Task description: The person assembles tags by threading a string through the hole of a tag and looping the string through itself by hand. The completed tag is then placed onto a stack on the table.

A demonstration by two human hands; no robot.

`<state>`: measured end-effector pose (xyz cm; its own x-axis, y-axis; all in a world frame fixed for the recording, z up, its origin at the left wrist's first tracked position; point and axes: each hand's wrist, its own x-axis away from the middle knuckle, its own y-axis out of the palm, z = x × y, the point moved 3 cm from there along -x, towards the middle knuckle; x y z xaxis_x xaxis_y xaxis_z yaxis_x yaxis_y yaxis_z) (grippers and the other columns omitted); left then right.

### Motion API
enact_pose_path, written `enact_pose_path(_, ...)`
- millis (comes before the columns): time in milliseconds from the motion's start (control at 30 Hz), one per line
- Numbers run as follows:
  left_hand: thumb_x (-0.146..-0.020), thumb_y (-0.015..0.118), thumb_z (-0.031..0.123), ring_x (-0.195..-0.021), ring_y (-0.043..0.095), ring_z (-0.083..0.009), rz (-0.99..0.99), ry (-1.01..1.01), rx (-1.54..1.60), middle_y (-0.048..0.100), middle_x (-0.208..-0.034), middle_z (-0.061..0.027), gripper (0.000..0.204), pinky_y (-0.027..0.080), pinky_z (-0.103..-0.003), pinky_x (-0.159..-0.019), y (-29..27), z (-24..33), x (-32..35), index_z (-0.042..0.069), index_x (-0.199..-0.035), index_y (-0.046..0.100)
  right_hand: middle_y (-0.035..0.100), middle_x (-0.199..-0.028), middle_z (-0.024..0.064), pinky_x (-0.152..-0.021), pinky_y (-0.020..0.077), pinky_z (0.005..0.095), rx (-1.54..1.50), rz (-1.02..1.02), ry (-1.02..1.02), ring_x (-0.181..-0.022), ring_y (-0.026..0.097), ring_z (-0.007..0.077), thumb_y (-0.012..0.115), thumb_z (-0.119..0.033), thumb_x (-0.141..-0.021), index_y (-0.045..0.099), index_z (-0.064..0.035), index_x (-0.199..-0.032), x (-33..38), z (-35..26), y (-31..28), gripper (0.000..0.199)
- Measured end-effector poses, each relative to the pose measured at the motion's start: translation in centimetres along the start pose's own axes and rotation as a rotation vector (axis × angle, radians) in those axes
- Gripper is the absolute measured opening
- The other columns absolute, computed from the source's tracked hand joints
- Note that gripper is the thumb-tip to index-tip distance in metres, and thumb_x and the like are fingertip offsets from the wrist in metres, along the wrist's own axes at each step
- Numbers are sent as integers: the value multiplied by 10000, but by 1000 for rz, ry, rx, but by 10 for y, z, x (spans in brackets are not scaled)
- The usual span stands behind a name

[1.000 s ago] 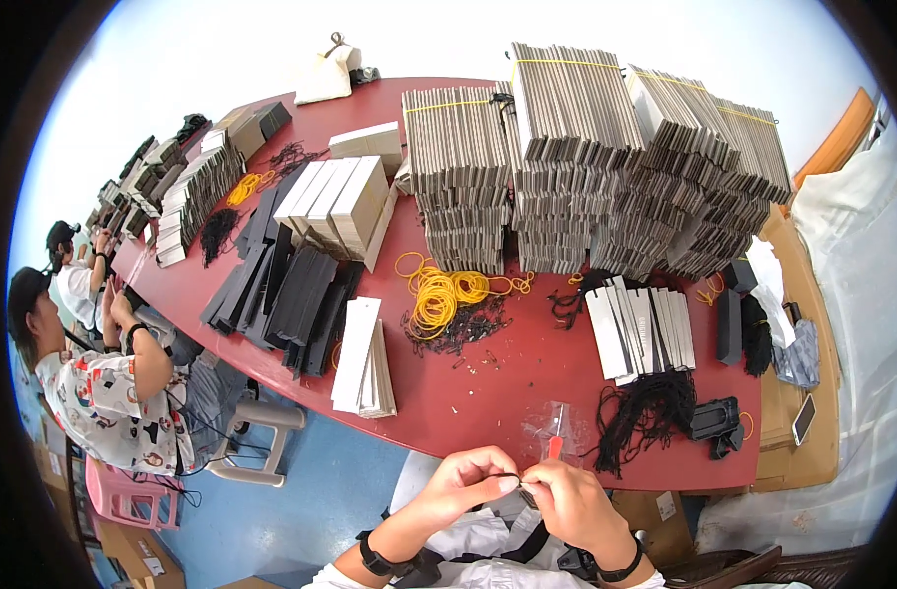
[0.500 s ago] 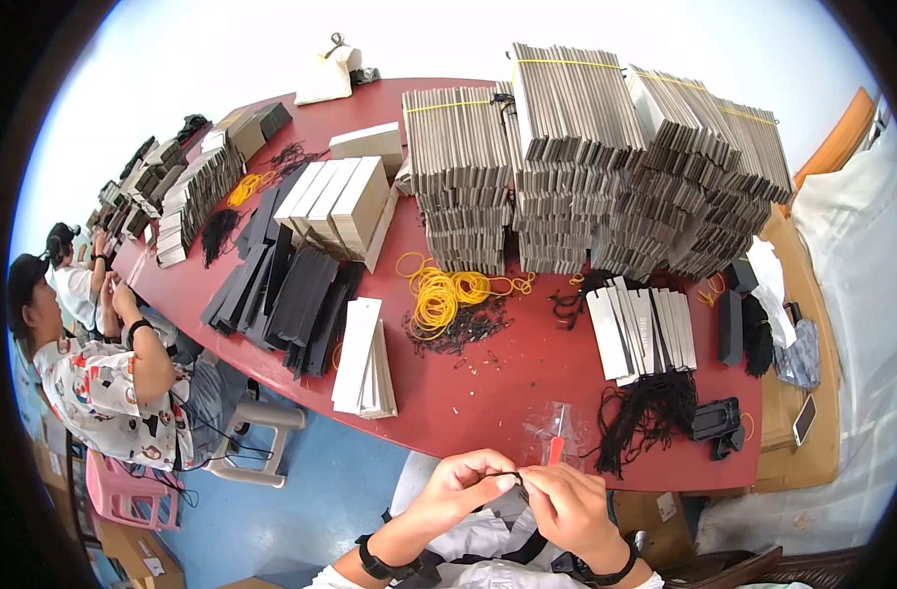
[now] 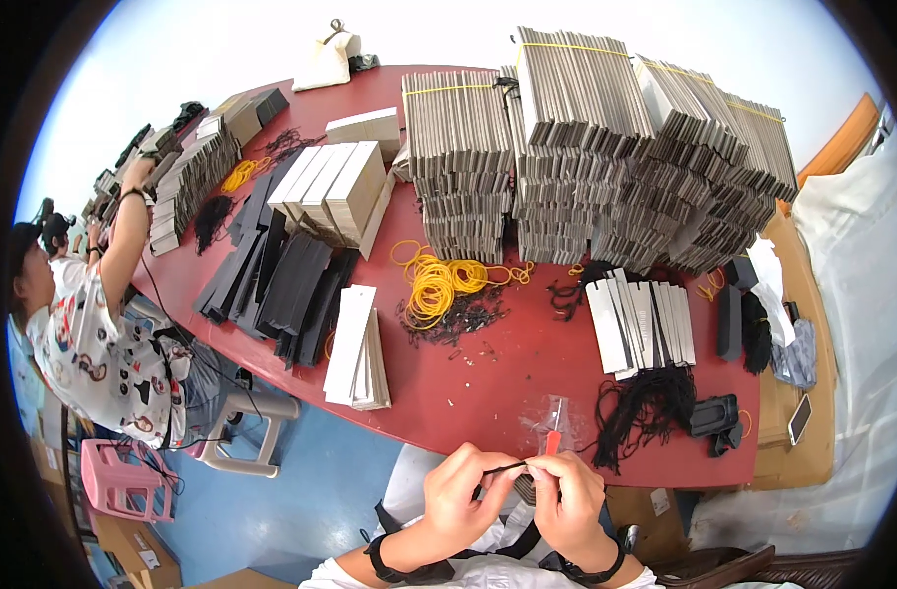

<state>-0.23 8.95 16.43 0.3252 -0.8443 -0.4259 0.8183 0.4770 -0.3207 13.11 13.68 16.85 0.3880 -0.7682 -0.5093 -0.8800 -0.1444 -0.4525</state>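
Observation:
Just off the table's near edge, my left hand (image 3: 461,491) and my right hand (image 3: 568,494) are close together, fingers pinched. A thin black cord (image 3: 504,468) runs between their fingertips, and both hands hold it. Its ends are hidden in the fingers. Right beyond my right hand lies a tool with a red handle (image 3: 553,442), beside a crumpled clear plastic bag (image 3: 537,417). A tangled heap of black cords (image 3: 637,422) spreads to the right of it. Above the heap stands a row of white flat pieces (image 3: 642,324).
Tall stacks of grey boards (image 3: 458,167) fill the back of the red table (image 3: 448,383). Yellow cords (image 3: 438,290) lie in the middle, with white strips (image 3: 355,353) and black strips (image 3: 291,299) to their left. A co-worker in a patterned shirt (image 3: 105,363) sits at left.
My hands have parted slightly, and more of the black cord shows between them. At left, the co-worker's arm has gone from bent to reaching out over the stacks.

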Motion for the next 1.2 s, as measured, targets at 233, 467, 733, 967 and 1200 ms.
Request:
enact_pose_path(233,-759,735,1,-534,511,-123,-22,66,-98,567,-712,-42,170,392,-254,-461,-8,0,1,53,-907,671,623,-782,101,-541,493,350,115,-128,-31,-658,631,275,637,26,-801,565,-24,-909,-7,-3,-1,139)
enact_pose_path(467,-896,630,58,-720,510,-31,-300,-587,651,616,-851,0,77,425,-224,-618,-8,-22,6,7,-949,653,639,-800,92,-552,507,340,107,-218,-80,-670,639,260,648,32,-786,579,-26,-932,-10,-2,-3,172)
enact_pose_path(733,-921,600,68,-880,561,-57,-285,-727,948,647,-951,-17,135,446,-224,-806,-5,-31,10,-13,-1015,651,687,-894,98,-554,524,309,55,-162,-141,-671,657,223,645,54,-774,625,-6,-1022,-3,3,3,256)
enact_pose_path(967,-904,630,73,-723,472,-11,-277,-714,835,603,-848,34,127,386,-178,-637,-5,-29,10,-6,-999,659,697,-938,137,-610,539,310,5,-209,-99,-696,673,234,619,65,-804,628,33,-1032,-5,8,4,230)
enact_pose_path(1200,-898,626,34,-719,443,6,-193,-663,786,613,-875,42,126,388,-159,-647,-1,-27,15,-12,-1013,649,695,-958,121,-589,542,323,-23,-222,-34,-684,672,227,642,65,-770,624,24,-1026,1,11,8,259)
